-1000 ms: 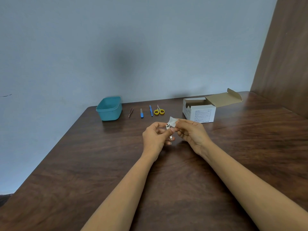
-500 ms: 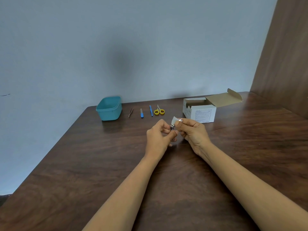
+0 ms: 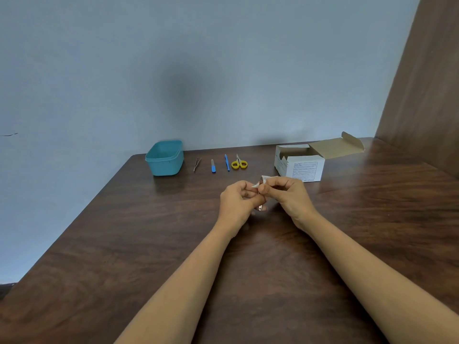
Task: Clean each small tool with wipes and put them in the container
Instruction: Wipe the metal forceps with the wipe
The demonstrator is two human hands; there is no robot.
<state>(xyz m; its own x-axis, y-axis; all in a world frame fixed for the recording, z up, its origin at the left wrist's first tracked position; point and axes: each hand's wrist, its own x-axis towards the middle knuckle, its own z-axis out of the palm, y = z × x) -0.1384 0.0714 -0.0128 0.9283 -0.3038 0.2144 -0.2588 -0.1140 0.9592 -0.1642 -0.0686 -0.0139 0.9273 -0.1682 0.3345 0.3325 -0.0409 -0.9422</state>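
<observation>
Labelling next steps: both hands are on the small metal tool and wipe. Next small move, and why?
Probably draw the wipe down the metal tool: the right hand pinches the wipe at its top, the left hand grips its middle, and its lower end shows bare.

On the counter (image 3: 124, 232): one teal container (image 3: 164, 158), one open cardboard box (image 3: 300, 167), four loose tools (tweezers (image 3: 197, 164), file (image 3: 213, 166), blue pick (image 3: 227, 162), yellow scissors (image 3: 239, 163)). Held: one wipe (image 3: 267, 179), one small metal tool (image 3: 260, 207). Two hands: left hand (image 3: 237, 202), right hand (image 3: 293, 197).

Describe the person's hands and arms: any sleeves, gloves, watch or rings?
Both are bare. The left hand and right hand wear no gloves, and no rings show. The forearms carry no sleeve, watch or bracelet up to the frame's lower edge.
</observation>
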